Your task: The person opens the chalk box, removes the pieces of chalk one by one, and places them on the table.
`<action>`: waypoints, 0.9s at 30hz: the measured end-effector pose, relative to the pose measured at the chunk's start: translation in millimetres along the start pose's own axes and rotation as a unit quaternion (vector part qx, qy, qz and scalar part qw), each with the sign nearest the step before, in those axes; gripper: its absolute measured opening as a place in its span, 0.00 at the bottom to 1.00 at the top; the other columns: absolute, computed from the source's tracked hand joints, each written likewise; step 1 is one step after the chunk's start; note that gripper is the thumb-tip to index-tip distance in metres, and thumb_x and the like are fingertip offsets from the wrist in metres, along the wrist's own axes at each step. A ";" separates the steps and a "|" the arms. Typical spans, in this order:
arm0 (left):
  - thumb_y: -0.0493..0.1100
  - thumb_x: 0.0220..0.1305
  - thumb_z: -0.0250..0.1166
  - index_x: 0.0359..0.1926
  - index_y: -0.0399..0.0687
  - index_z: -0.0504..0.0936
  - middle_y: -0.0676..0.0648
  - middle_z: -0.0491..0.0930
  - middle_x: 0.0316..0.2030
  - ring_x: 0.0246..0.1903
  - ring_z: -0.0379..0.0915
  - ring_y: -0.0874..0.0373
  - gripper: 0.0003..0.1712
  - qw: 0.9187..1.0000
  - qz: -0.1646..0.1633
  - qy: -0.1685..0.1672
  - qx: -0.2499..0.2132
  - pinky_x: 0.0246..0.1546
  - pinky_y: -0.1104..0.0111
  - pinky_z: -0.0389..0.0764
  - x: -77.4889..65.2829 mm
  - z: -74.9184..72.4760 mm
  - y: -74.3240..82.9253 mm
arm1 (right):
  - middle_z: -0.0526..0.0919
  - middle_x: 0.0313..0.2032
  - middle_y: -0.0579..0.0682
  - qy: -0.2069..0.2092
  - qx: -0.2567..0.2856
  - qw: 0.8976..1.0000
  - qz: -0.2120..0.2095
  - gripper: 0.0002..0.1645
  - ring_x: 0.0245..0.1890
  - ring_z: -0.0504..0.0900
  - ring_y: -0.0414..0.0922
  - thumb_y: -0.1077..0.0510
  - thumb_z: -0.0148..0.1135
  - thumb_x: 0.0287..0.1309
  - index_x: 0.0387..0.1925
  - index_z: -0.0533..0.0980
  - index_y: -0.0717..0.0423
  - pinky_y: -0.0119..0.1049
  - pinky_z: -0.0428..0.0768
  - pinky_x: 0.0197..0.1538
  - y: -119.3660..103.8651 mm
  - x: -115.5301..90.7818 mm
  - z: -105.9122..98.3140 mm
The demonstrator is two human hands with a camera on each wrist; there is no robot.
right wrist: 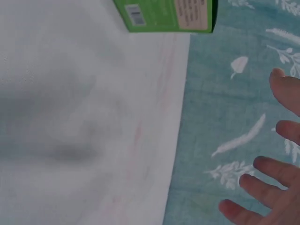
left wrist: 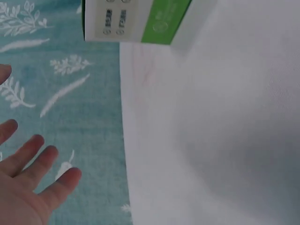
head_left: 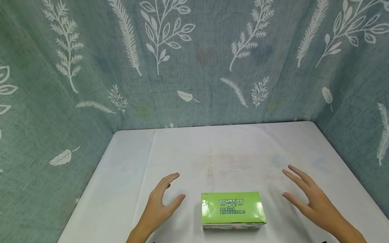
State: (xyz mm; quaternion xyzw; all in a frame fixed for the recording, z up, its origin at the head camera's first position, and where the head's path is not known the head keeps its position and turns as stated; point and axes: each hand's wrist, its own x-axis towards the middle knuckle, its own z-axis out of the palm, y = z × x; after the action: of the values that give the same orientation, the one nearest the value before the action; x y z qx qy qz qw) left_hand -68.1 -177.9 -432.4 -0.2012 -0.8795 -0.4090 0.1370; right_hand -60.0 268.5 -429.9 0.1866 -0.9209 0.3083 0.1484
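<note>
A green cardboard box [head_left: 233, 208] with white lettering lies on the white table near its front, between the two hands. To its left, the left hand [head_left: 159, 206] hovers apart from it, fingers spread and thumb toward the box. On the other side, the right hand [head_left: 316, 204] is also apart from the box, its fingers extended and holding nothing. The left wrist view shows a white and green end of the box [left wrist: 136, 21] above the left hand's spread fingers [left wrist: 40, 164]. A green end with a barcode label [right wrist: 168, 16] appears in the right wrist view, away from the fingers [right wrist: 262, 187].
The white tablecloth [head_left: 182, 152] has faint coloured stains and a crease on the left. Grey-green cloth [head_left: 206, 94] printed with white leaves hangs behind the table and along both sides.
</note>
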 end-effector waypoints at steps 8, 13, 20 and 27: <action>0.39 0.53 0.72 0.63 0.53 0.69 0.54 0.71 0.59 0.56 0.70 0.57 0.37 0.995 0.088 -0.020 -0.046 0.52 0.66 0.74 4.6 13.7 13.0 | 0.67 0.62 0.45 0.002 0.002 0.999 -0.054 0.44 0.61 0.64 0.36 0.59 0.74 0.45 0.65 0.67 0.45 0.12 0.55 0.57 -19.6 2.1 6.0; 0.39 0.49 0.74 0.63 0.55 0.69 0.55 0.71 0.59 0.57 0.69 0.57 0.39 0.992 0.106 -0.042 -0.060 0.51 0.65 0.76 8.4 22.1 17.6 | 0.69 0.61 0.42 -0.012 0.014 0.998 -0.066 0.40 0.59 0.68 0.38 0.58 0.73 0.47 0.64 0.69 0.43 0.15 0.60 0.57 -27.8 2.8 11.6; 0.44 0.52 0.73 0.63 0.58 0.68 0.55 0.69 0.60 0.59 0.67 0.56 0.38 0.988 0.095 -0.094 -0.075 0.52 0.61 0.75 6.4 31.5 21.2 | 0.69 0.60 0.42 -0.036 0.028 0.996 -0.075 0.34 0.58 0.70 0.41 0.54 0.72 0.51 0.61 0.71 0.41 0.23 0.69 0.55 -36.5 2.4 29.8; 0.51 0.55 0.70 0.65 0.60 0.67 0.55 0.66 0.63 0.61 0.64 0.56 0.36 0.980 0.071 -0.157 -0.094 0.50 0.58 0.77 2.2 43.9 19.4 | 0.70 0.59 0.37 -0.052 0.047 0.995 -0.065 0.31 0.53 0.75 0.44 0.47 0.72 0.50 0.57 0.73 0.36 0.42 0.81 0.46 -45.3 0.2 47.9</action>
State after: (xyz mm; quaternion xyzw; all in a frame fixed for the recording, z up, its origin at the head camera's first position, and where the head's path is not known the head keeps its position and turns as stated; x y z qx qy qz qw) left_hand -64.4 -132.0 -446.1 -0.3370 -0.8309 -0.4426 0.0060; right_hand -48.1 205.1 -443.3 0.2683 -0.8979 0.3308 0.1108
